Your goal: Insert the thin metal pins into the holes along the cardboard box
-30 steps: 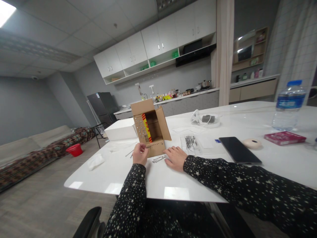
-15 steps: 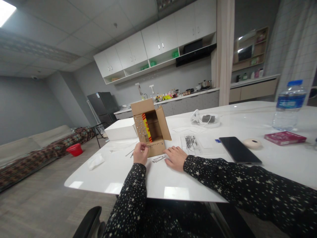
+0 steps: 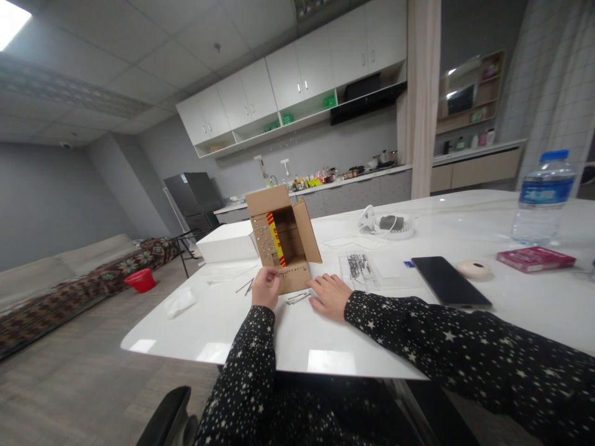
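A small open cardboard box (image 3: pixel 283 241) lies on its side on the white table (image 3: pixel 353 334), its walls dotted with small holes or studs. My left hand (image 3: pixel 265 288) is raised in front of the box's lower left corner, fingers pinched together on something too small to name. My right hand (image 3: pixel 330 295) lies flat on the table to the right of the box, fingers spread. A few thin nails (image 3: pixel 297 298) lie between my hands, and two more nails (image 3: pixel 246 286) lie to the left of the box.
A clear bag of nails (image 3: pixel 357 266) lies beyond my right hand. Further right are a black phone (image 3: pixel 449 281), a round beige object (image 3: pixel 473 268), a red packet (image 3: pixel 534 257) and a water bottle (image 3: pixel 542 198). A white box (image 3: pixel 227 243) stands behind the cardboard box. A white tissue (image 3: pixel 180 301) rests near the left edge.
My left hand has shifted slightly up and right, closer to the box's lower front flap. My right hand has stayed where it was.
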A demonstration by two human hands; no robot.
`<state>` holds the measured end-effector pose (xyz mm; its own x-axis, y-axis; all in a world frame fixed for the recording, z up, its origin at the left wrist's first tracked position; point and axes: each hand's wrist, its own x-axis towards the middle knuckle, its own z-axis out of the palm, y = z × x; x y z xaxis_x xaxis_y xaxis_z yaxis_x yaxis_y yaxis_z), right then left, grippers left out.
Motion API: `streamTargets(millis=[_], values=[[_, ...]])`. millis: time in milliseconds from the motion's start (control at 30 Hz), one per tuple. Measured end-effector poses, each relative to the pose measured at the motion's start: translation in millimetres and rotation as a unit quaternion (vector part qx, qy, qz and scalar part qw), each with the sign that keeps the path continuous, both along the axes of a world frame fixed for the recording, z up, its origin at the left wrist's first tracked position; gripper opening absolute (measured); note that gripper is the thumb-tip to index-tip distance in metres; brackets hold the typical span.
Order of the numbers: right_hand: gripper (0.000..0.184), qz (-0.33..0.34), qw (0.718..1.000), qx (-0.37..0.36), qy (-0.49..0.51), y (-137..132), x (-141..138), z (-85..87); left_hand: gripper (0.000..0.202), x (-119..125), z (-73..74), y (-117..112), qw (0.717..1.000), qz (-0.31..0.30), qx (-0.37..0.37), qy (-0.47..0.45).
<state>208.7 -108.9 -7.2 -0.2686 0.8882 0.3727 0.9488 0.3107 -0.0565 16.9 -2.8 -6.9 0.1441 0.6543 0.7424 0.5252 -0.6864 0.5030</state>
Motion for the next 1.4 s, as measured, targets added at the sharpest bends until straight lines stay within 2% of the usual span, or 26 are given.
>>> streamTargets(millis=[367, 700, 900, 1200, 1400], values=[[0.032, -0.002, 1.000, 0.001, -0.004, 0, 0, 0.2, 0.008, 2, 4.9, -6, 0.999, -0.008, -0.028, 0.013], [0.033, 0.000, 1.000, 0.001, -0.005, 2, 0, -1.2, 0.010, 2, 0.6, -4, 0.997, 0.008, -0.070, 0.043], [0.032, 0.000, 1.000, 0.005, -0.004, 2, 1, -2.6, 0.009, 1, -0.3, -2, 0.997, 0.004, -0.048, 0.055], [0.032, 0.002, 1.000, 0.005, -0.007, 1, 0, -0.4, 0.007, 3, -6.7, -3, 0.983, -0.046, -0.090, 0.155], [0.031, 0.001, 1.000, 0.009, -0.005, 2, 1, -1.9, 0.003, 4, -6.8, -7, 0.971, -0.051, -0.105, 0.207]])
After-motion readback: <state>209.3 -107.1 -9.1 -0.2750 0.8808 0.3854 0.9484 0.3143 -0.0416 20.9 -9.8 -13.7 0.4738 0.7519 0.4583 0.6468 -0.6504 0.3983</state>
